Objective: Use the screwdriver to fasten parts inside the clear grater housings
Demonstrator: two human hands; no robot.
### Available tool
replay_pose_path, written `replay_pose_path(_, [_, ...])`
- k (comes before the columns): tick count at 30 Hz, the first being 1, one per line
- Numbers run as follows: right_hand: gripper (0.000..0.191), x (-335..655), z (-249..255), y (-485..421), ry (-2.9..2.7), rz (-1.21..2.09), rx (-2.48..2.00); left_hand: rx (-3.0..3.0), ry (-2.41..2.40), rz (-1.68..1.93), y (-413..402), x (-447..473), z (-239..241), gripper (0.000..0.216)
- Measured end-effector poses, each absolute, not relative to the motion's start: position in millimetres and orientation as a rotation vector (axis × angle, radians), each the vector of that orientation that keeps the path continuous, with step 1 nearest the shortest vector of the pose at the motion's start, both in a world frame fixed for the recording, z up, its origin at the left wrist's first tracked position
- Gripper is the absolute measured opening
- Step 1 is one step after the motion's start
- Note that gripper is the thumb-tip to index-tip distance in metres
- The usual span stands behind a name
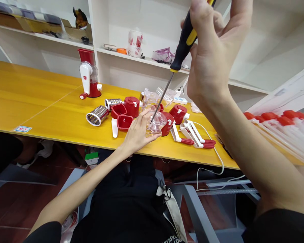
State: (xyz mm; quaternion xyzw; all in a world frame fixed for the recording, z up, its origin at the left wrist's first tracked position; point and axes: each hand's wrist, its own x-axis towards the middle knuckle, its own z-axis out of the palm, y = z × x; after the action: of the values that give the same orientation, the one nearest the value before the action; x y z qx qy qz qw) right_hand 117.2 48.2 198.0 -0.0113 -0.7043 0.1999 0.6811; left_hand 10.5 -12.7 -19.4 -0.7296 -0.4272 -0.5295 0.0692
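My right hand (212, 50) is raised and wrapped round the black and yellow handle of a screwdriver (182, 47). Its long thin shaft slants down into a clear plastic grater housing (157, 124). That housing is steadied by my left hand (136, 133), whose fingers lie round its left side and front edge. Where exactly the tip rests inside is hard to make out. Close to the housing stand a red base (168, 125) and another red base (179, 114). Left of my left hand lies a red hopper (124, 123).
An assembled drum grater (92, 77) stands farther left on the yellow table (53, 98). Metal grater drums (99, 115) lie nearer. White crank handles with red grips (192, 135) and a white cable (219, 157) are at the right. Bagged red-topped parts (288, 118) fill the far right.
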Motion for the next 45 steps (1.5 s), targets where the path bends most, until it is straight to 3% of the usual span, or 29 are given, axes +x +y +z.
replay_pose_path(12, [0.016,114.8,198.9,55.5,-1.503,0.673,0.120,-2.188,-1.300,-1.589,-11.1,10.6,-20.3,0.087])
replay_pose_path(21, [0.017,109.8,196.1,59.8,-1.401,0.903,-0.022,-2.178,-1.283,-1.574,-10.0,10.8,-20.0,0.085])
replay_pose_path(28, [0.040,102.4,193.9,69.4,-1.453,0.879,-0.024,-2.177,-1.303,-1.546,-9.6,11.2,-17.5,0.084])
replay_pose_path(33, [0.075,105.1,198.8,92.7,-1.554,1.034,-0.047,-2.172,-1.323,-1.525,-11.1,11.8,-15.8,0.085])
replay_pose_path(35, [0.080,106.3,199.3,95.7,-1.576,1.058,-0.070,-2.173,-1.324,-1.524,-11.4,11.9,-15.5,0.085])
replay_pose_path(45, [0.058,109.6,194.1,69.3,-1.588,0.887,-0.133,-2.182,-1.331,-1.519,-10.8,11.0,-15.3,0.084])
